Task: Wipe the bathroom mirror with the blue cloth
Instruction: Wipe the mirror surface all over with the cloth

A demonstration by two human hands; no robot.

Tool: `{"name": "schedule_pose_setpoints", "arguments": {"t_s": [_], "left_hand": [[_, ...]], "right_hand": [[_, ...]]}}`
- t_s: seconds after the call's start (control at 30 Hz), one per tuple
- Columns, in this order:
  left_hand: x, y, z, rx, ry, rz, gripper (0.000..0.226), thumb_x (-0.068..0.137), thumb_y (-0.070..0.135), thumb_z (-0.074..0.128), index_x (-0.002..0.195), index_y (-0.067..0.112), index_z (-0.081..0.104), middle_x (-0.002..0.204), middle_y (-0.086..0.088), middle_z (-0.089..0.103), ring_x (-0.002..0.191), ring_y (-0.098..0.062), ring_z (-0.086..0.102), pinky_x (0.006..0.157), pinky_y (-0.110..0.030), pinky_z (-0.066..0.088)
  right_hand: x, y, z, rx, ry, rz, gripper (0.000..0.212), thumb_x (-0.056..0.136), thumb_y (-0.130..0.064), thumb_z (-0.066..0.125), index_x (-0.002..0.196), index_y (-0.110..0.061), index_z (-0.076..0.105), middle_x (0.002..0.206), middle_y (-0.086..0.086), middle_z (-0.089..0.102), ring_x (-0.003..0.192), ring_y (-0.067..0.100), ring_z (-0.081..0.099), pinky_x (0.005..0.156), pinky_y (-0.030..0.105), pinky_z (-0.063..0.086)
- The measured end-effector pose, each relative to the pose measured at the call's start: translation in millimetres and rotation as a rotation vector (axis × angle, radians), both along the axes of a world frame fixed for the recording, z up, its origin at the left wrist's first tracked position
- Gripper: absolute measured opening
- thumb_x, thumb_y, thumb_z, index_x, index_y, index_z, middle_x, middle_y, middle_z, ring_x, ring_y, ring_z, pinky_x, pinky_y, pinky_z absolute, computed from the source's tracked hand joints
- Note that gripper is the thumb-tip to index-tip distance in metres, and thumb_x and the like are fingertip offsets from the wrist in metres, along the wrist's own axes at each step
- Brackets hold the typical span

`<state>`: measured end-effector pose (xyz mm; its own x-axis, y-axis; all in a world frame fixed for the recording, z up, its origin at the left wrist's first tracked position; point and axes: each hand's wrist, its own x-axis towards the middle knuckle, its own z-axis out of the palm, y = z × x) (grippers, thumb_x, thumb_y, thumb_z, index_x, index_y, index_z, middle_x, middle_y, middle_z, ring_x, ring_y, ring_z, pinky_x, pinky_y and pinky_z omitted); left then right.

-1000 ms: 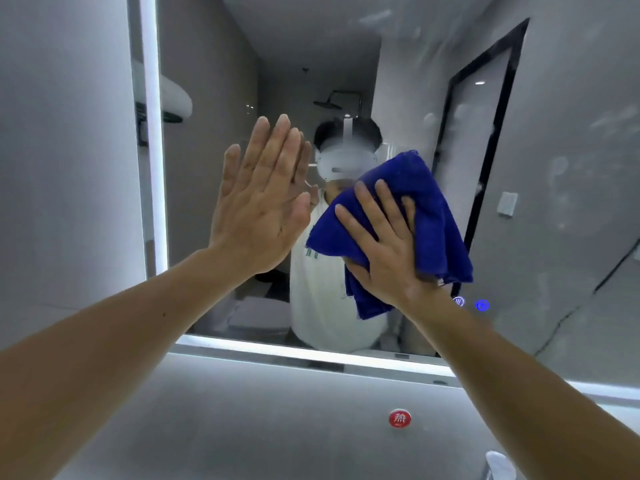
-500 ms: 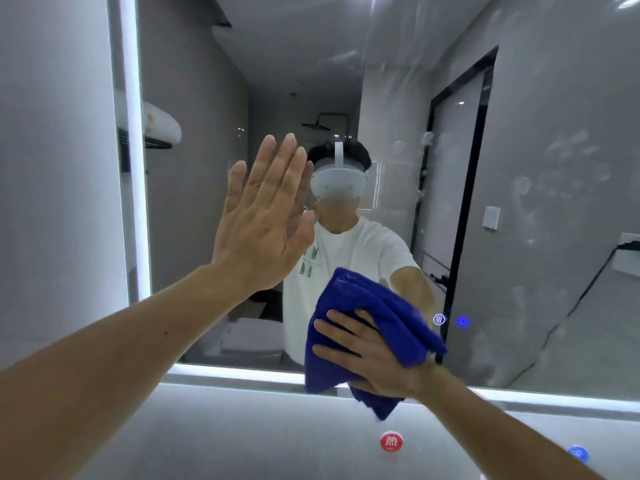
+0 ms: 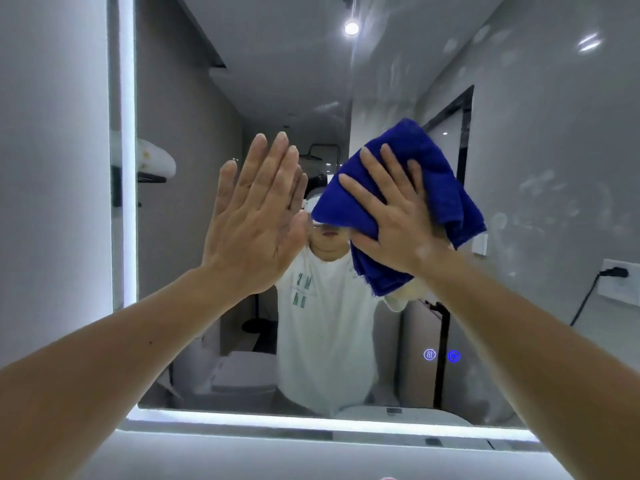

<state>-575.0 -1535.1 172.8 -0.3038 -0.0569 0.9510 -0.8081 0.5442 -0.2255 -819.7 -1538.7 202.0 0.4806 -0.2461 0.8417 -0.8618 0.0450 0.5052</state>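
Note:
The bathroom mirror (image 3: 540, 161) fills the view, framed by a lit strip along its left and bottom edges. My right hand (image 3: 391, 223) presses the crumpled blue cloth (image 3: 429, 174) flat against the glass at centre right, fingers spread over the cloth. My left hand (image 3: 256, 220) rests flat on the glass just left of it, fingers together and straight, holding nothing. Smears and hand marks show on the right part of the glass. The mirror reflects a person in a white T-shirt.
Two small blue touch icons (image 3: 441, 355) glow low on the mirror's right side. The lit bottom edge (image 3: 311, 424) borders a pale ledge below. A plain grey wall (image 3: 52, 168) stands left of the mirror. A wall socket with a plugged cable (image 3: 616, 273) appears reflected at right.
My right hand has carried the blue cloth from the mirror's lower edge back up to head height. My left hand has stayed pressed on the glass. The view has tilted upward.

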Motion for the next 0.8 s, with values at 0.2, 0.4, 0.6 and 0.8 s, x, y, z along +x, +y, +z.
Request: {"name": "schedule_pose_setpoints", "arguments": {"t_s": [0.2, 0.4, 0.6, 0.8], "left_hand": [[-7.4, -4.2, 10.2, 0.009, -0.013, 0.059, 0.069, 0.101, 0.05, 0.003, 0.156, 0.009, 0.007, 0.165, -0.009, 0.008, 0.152, -0.024, 0.003, 0.12, -0.055, 0.013], [-5.1, 1.3, 20.1, 0.084, -0.052, 0.123, 0.075, 0.098, 0.054, -0.002, 0.156, 0.01, 0.011, 0.165, -0.007, 0.004, 0.152, -0.022, -0.001, 0.121, -0.054, 0.01], [12.6, 9.8, 40.7, 0.092, -0.05, 0.12, 0.069, 0.097, 0.047, 0.015, 0.157, 0.013, 0.015, 0.165, -0.002, 0.005, 0.152, -0.017, -0.003, 0.121, -0.052, 0.008], [34.7, 15.3, 56.3, 0.069, -0.086, 0.164, 0.067, 0.097, 0.046, 0.013, 0.156, 0.014, 0.015, 0.164, 0.0, 0.002, 0.152, -0.018, -0.005, 0.122, -0.051, 0.008]], "right_hand": [[17.4, 0.6, -62.1, -0.005, -0.188, -0.014, 0.071, 0.094, -0.057, 0.04, 0.155, -0.025, 0.022, 0.164, 0.008, 0.008, 0.151, 0.031, 0.001, 0.119, 0.055, 0.0], [5.1, 5.2, -121.7, 0.083, -0.017, 0.018, 0.07, 0.092, -0.049, 0.051, 0.153, -0.022, 0.029, 0.163, 0.007, 0.014, 0.15, 0.031, 0.007, 0.12, 0.054, 0.002], [-27.7, 9.7, -46.2, 0.153, 0.282, 0.028, 0.074, 0.089, -0.056, 0.048, 0.154, -0.031, 0.023, 0.164, 0.003, 0.013, 0.15, 0.031, 0.007, 0.12, 0.054, 0.004], [6.3, 4.6, 61.2, 0.021, -0.172, 0.017, 0.074, 0.088, -0.063, 0.035, 0.154, -0.033, 0.02, 0.164, 0.005, 0.008, 0.151, 0.028, -0.004, 0.119, 0.051, -0.006]]}}
